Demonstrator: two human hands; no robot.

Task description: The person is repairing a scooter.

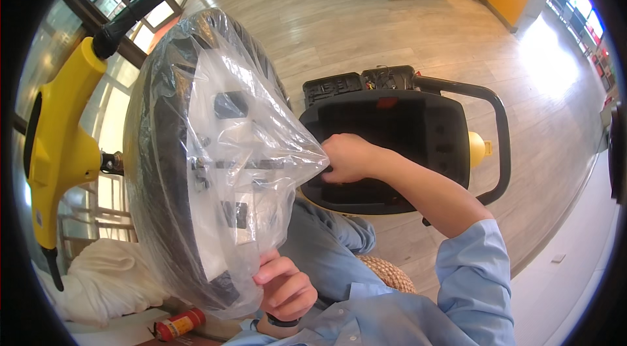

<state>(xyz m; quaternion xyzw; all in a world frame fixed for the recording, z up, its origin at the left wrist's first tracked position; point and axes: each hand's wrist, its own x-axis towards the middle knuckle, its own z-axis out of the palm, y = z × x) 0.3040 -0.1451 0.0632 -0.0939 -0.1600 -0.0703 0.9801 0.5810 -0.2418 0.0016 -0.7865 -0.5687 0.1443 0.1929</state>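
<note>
A clear plastic bag point(261, 143) covers a large rounded black piece point(166, 130) that looks like a vehicle seat, its pale flat underside turned toward the right. My right hand point(353, 158) is closed on the bag and draws it out to a taut point. Below, my left hand point(285, 287) pinches the bag's lower edge near the bottom of the seat. Behind my right hand lies an open black compartment point(418, 143) on a yellow-and-black vehicle. The fingertips of my right hand are partly hidden.
Yellow handlebars point(62, 137) with black grips stand at the left. A black tubular rail point(503, 137) curves round the compartment's right end. A red fire extinguisher point(176, 325) and white cloth point(114, 274) lie lower left. A woven stool point(386, 273) shows beside my leg.
</note>
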